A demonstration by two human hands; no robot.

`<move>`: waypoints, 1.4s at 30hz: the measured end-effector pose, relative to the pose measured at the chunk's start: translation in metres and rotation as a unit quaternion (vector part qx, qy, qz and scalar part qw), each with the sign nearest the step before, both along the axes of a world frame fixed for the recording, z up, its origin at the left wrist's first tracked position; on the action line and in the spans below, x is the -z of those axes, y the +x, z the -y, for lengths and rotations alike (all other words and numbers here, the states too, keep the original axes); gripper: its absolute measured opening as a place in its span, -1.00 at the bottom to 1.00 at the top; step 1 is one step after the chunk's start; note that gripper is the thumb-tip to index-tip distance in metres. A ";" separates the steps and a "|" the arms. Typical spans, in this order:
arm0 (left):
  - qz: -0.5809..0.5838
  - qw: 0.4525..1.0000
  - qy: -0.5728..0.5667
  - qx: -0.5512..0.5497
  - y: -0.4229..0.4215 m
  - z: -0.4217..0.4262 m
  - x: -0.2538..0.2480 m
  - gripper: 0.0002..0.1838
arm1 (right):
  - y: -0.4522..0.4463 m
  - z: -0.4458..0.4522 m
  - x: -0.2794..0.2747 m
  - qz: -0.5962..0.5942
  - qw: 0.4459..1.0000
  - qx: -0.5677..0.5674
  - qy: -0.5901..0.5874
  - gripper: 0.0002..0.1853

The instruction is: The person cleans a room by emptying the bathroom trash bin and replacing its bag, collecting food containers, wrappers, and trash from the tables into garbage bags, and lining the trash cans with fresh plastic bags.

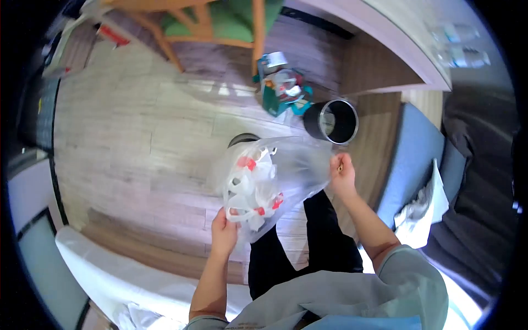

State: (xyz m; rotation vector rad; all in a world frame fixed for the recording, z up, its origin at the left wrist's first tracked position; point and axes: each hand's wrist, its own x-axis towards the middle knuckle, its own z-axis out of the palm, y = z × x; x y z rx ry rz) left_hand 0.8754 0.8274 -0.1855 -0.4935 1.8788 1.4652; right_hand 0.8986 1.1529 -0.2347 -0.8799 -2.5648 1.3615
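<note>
A clear plastic bag (302, 168) is stretched between my two hands above the floor. Inside or against it, on the left side, lies a bunch of crumpled white plastic bags (253, 190) with red print. My left hand (224, 234) is closed at the lower left, gripping plastic by a loop of the white bags; whether it holds the clear bag, a white one or both, I cannot tell. My right hand (343, 173) is closed on the gathered right end of the clear bag. Behind the clear bag, part of a dark round edge (243, 138) shows on the floor.
An open black bin (331, 122) with a shiny rim stands beyond my right hand. Beside it is a green bag or pile of mixed rubbish (283, 91). A wooden chair (212, 38) with a green seat stands at the top. Blue cushions (410, 159) are on the right.
</note>
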 end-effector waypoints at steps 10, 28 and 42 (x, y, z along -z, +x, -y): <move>-0.015 0.996 0.048 0.069 -0.004 -0.109 -0.042 -0.76 | 0.114 -0.098 -0.035 0.049 0.994 0.097 -0.001 -0.89; -0.174 0.874 -0.146 0.430 0.093 -0.388 0.196 -0.79 | 0.242 -0.229 0.165 0.318 0.908 0.267 0.052 -0.85; -0.021 0.859 -0.127 0.495 0.130 -0.501 0.249 -0.75 | 0.275 -0.245 0.241 0.291 0.869 0.399 -0.009 -0.52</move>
